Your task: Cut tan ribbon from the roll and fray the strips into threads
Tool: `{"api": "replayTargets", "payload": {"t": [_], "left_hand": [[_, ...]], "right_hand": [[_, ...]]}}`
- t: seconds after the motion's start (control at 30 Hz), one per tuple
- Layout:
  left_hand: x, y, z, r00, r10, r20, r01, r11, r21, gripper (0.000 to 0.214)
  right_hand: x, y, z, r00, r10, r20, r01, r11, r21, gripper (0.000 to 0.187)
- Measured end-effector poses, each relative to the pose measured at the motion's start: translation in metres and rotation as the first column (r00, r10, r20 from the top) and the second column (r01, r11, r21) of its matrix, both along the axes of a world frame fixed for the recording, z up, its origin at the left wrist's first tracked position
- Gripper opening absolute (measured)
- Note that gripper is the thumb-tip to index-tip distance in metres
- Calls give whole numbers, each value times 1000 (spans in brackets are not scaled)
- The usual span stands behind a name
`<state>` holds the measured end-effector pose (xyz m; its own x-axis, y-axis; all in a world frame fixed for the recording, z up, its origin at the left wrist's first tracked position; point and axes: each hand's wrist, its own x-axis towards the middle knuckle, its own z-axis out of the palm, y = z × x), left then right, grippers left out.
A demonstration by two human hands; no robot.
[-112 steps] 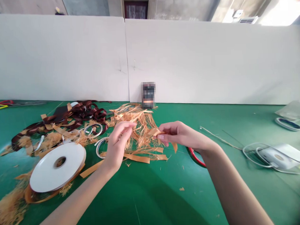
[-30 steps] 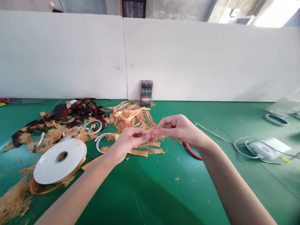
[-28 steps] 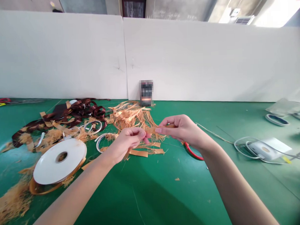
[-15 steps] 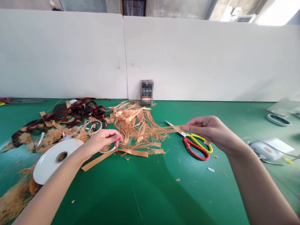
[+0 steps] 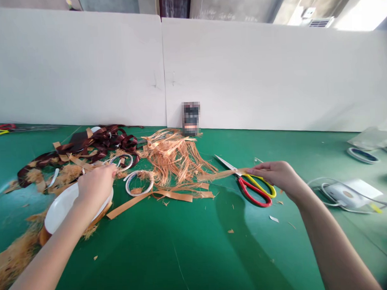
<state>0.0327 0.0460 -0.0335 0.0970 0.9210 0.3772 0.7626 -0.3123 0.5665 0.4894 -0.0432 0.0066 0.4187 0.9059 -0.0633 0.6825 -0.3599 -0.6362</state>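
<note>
Head view, a green work mat [image 5: 172,255] with loose material spread across it.

Item: right hand [image 5: 277,178], closed in a firm pinch, thumb against fingertips, on the end of an orange strip [image 5: 218,175]. The strip runs almost level to the left, passing over the blades of a pair of scissors [image 5: 254,191], and its far end reaches the fringe of a frayed orange fibre pile [image 5: 171,156].

Item: left hand [image 5: 96,186], palm down at the top edge of a white-faced spool [image 5: 59,219]. The back of the hand hides the fingers, so the grip is hard to judge; it appears to rest on the spool rather than clamp it.

Item: the scissors, red and yellow handles, lying on the mat just below the pinch, blades pointing up and to the left.

Also present: a white wire ring [image 5: 139,183], a wide loose orange band [image 5: 151,198], and a dark brown ribbon tangle [image 5: 101,142].

Risks: a slackened pinch would drop the strip onto the blades. A sharp sideways pull could snag its end in the pile's fibres or tear it. Pressing down carelessly on the spool's edge could tip it or shift it.
</note>
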Motion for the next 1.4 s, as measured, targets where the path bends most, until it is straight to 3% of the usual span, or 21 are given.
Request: {"api": "replayTargets", "payload": {"t": [0.07,0.17,0.27,0.33,0.4,0.5,0.57,0.67,0.73,0.8,0.87,0.93,1.0,1.1,1.17,1.23,1.3,1.4], "left_hand": [[2,-2,-2,999,23,33,-28,987,158,34],[6,0,-5,996,86,-11,-81,967,240,50],[5,6,-8,969,208,-130,-173,956,237,58],[6,8,-8,926,278,-254,-227,950,213,56],[11,6,-4,878,300,-372,-239,950,202,47],[32,-6,11,846,263,-464,-194,962,192,30],[55,-20,25,853,175,-491,-113,982,153,29],[91,-45,44,948,-163,-275,189,980,69,41],[113,-61,49,926,-373,-58,367,925,-96,49],[129,-71,45,894,-446,39,444,870,-217,60],[139,-73,37,882,-463,93,471,853,-225,55],[140,-69,30,879,-454,147,477,825,-303,32],[132,-62,27,883,-430,187,469,794,-387,23],[108,-50,27,862,-446,241,507,768,-390,18],[88,-42,24,807,-454,377,585,700,-409,21],[69,-33,18,702,-362,613,667,636,-388,30],[57,-25,13,523,-230,821,698,668,-258,31],[50,-19,10,212,-68,975,646,758,-88,34]], "right_hand": [[1,1,-1,971,-107,213,119,992,-42,33],[-6,-1,3,824,-283,490,321,947,8,31],[-18,-4,12,687,-394,610,476,879,32,36],[-23,-4,17,684,-416,600,481,875,58,37],[-28,-4,21,785,-386,485,399,913,83,34],[-36,-5,24,976,-213,49,206,972,113,36],[-46,-8,27,958,-87,-274,121,987,110,41],[-65,-13,34,849,10,-528,46,995,93,44],[-78,-16,39,809,59,-585,0,995,101,43],[-89,-18,42,778,117,-618,-53,991,121,39],[-96,-19,46,743,166,-648,-104,986,133,37],[-99,-20,48,732,179,-657,-120,984,134,35],[-95,-21,48,754,147,-641,-88,988,123,35],[-80,-22,44,784,50,-618,14,995,98,38],[-66,-21,37,797,-9,-604,88,991,101,40],[-54,-18,28,819,-63,-570,160,980,120,42],[-45,-15,17,840,-113,-530,217,967,137,43],[-41,-9,3,848,-156,-507,244,963,111,43]]}}
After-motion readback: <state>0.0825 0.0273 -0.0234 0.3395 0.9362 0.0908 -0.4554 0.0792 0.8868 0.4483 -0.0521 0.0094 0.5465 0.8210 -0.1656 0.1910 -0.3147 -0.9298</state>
